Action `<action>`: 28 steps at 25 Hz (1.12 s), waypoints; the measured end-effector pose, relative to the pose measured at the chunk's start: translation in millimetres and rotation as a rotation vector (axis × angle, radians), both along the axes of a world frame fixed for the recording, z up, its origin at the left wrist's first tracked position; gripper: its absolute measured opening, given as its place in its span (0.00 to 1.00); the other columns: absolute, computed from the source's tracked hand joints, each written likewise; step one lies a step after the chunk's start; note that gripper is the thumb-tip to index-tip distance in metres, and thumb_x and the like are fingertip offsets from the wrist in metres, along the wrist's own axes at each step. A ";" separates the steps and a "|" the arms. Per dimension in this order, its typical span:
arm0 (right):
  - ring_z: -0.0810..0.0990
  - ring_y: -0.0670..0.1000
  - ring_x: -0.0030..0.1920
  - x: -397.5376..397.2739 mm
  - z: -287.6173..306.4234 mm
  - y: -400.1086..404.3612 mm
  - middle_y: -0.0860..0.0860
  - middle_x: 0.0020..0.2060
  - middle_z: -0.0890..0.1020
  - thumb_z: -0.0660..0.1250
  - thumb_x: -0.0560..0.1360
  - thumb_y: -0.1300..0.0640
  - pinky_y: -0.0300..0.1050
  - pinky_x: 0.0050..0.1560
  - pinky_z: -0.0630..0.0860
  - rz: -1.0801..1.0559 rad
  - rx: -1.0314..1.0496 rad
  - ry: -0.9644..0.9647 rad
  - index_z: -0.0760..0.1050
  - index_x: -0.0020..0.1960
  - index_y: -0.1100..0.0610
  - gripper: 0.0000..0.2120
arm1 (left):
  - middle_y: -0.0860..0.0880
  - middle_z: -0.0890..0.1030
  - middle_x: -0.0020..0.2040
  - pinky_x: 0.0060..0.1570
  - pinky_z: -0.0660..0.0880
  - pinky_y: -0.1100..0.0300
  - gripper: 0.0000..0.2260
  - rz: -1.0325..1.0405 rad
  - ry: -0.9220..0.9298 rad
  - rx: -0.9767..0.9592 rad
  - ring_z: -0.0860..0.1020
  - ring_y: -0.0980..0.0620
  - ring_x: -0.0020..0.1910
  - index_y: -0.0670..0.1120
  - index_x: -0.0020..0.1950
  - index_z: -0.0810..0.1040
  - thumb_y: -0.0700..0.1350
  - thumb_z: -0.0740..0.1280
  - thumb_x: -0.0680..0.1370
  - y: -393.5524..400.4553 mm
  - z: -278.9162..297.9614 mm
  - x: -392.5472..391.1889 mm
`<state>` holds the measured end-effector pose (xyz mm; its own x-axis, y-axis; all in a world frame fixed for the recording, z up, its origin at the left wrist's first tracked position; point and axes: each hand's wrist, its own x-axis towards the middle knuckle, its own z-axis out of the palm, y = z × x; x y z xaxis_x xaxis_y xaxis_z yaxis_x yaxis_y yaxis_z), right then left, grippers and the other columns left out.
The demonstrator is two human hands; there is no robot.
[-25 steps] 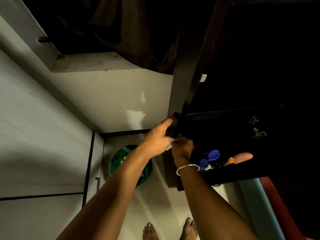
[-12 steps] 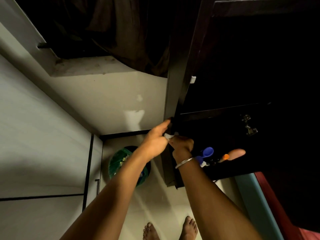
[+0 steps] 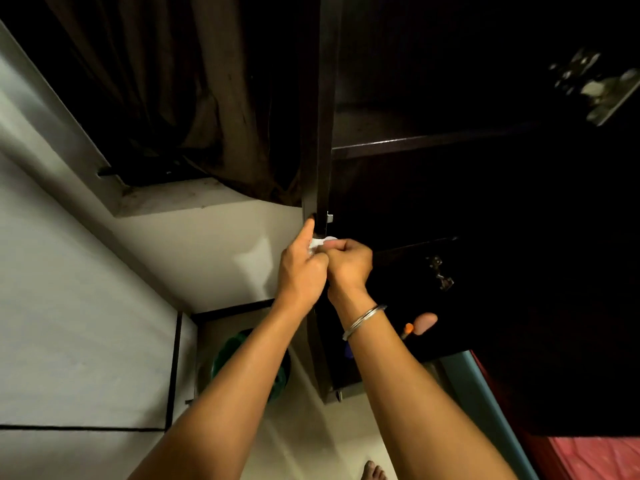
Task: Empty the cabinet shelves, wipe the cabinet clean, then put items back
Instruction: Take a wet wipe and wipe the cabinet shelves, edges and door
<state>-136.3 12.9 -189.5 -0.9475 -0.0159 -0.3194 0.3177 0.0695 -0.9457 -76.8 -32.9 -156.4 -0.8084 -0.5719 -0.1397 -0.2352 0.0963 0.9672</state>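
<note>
The room was dim, lit mostly from the left, where a pale wall (image 3: 86,306) ran down to a light floor (image 3: 311,445). A dark curtain (image 3: 207,98) hung above a grey window ledge (image 3: 180,199). The dark wooden cabinet (image 3: 320,133) filled the right side, its interior almost black; one shelf edge (image 3: 433,142) caught a faint sheen, and metal hinges (image 3: 595,84) showed at the upper right and lower down. Inside the lowest visible compartment lay a pinkish object with an orange tip (image 3: 424,323), too dark to identify.

Both hands met at the cabinet's front upright. The left hand (image 3: 303,268) had its index finger stretched up against the wood, the other fingers curled around a small white cloth (image 3: 320,242). The right hand (image 3: 349,265), a silver bangle (image 3: 363,320) at its wrist, pinched the same cloth with curled fingers, so the cloth sat bunched between the two hands, just beside the upright.

On the floor below stood a green bin (image 3: 277,386). Toes (image 3: 374,471) showed at the bottom edge, and a red fabric (image 3: 588,459) lay lower right.
</note>
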 end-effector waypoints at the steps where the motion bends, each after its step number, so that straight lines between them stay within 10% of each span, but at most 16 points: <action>1: 0.85 0.52 0.40 -0.6 15.2 2.7 0.53 0.36 0.85 0.74 0.67 0.66 0.52 0.45 0.84 0.022 0.003 0.063 0.80 0.36 0.54 0.08 | 0.50 0.69 0.75 0.63 0.70 0.66 0.34 -0.012 0.006 -0.104 0.72 0.58 0.67 0.50 0.81 0.58 0.32 0.60 0.77 1.6 13.1 2.0; 7: 0.81 0.40 0.38 -0.2 109.2 35.8 0.46 0.36 0.82 0.72 0.70 0.66 0.31 0.40 0.77 0.119 0.118 0.489 0.79 0.39 0.55 0.07 | 0.49 0.46 0.83 0.78 0.56 0.56 0.40 -0.149 0.118 -0.739 0.48 0.53 0.81 0.47 0.82 0.44 0.36 0.63 0.76 5.9 78.3 19.1; 12: 0.80 0.41 0.38 -3.9 168.3 60.5 0.45 0.37 0.81 0.70 0.71 0.64 0.34 0.40 0.77 0.137 0.105 0.655 0.77 0.42 0.54 0.06 | 0.47 0.49 0.83 0.79 0.53 0.53 0.38 -0.127 0.244 -0.986 0.45 0.55 0.81 0.43 0.82 0.47 0.38 0.60 0.74 11.7 124.8 15.9; 23: 0.78 0.39 0.41 -47.3 295.2 189.7 0.46 0.44 0.79 0.63 0.77 0.64 0.30 0.39 0.73 -0.062 0.166 0.978 0.76 0.54 0.54 0.08 | 0.50 0.62 0.79 0.75 0.59 0.54 0.30 -0.261 0.488 -1.096 0.57 0.52 0.79 0.47 0.78 0.64 0.40 0.65 0.76 97.9 234.5 -50.3; 28: 0.77 0.49 0.51 -80.8 366.8 285.5 0.53 0.55 0.77 0.65 0.77 0.65 0.37 0.46 0.77 -0.155 0.637 1.345 0.76 0.59 0.57 0.12 | 0.49 0.60 0.80 0.76 0.59 0.52 0.29 -0.347 0.602 -1.099 0.54 0.50 0.80 0.47 0.78 0.64 0.42 0.64 0.77 161.9 292.6 -109.1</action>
<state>-217.0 298.4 177.3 -0.5102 -0.0881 0.8555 -0.7004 0.6199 -0.3538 -185.9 129.0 136.1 -0.7078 0.0954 0.7000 0.4020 0.8691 0.2881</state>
